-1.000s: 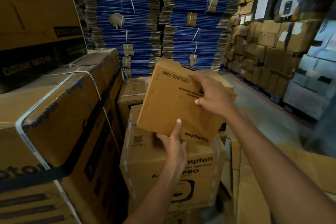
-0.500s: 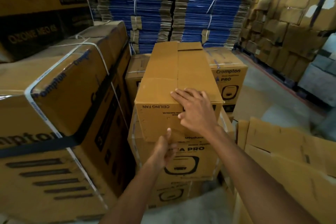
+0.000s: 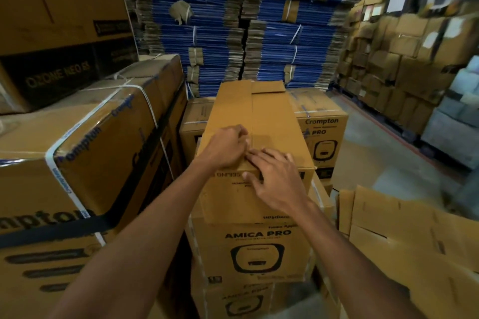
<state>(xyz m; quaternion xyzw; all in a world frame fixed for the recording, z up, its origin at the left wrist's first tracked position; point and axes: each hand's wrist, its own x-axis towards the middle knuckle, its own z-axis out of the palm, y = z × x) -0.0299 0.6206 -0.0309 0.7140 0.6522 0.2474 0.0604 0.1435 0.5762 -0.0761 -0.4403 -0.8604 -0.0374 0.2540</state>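
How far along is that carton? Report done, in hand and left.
Done: the carton is squared up and lies on the Amica Pro box. In hand: the left hand curls at the top seam, and the right hand lies flat over the near edge. Left: no tape shows on the seam, and the far flaps sit uneven, so closing and sealing likely remain.

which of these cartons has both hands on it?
The long plain ceiling fan carton lying on top of the AMICA PRO box: left hand and right hand both rest on its near end. Its print reads upside down.
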